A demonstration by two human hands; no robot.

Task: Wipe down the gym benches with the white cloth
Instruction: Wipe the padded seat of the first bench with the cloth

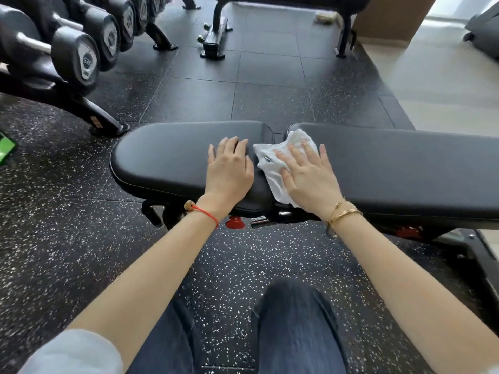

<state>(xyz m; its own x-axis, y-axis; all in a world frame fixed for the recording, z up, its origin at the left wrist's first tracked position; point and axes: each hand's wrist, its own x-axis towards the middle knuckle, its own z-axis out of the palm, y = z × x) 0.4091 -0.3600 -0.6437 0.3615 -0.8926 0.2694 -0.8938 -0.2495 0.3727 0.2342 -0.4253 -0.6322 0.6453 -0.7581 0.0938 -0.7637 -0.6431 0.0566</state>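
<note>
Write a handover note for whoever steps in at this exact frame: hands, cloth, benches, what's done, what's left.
Left hand: flat on the near bench's seat pad, bracing, holding nothing.
Right hand: fingers spread, pressing the white cloth onto the gap where the seat pad meets the long back pad.
Done: cannot tell from the picture how much is already wiped.
Left: finish this bench, then the second bench across the floor.
</note>
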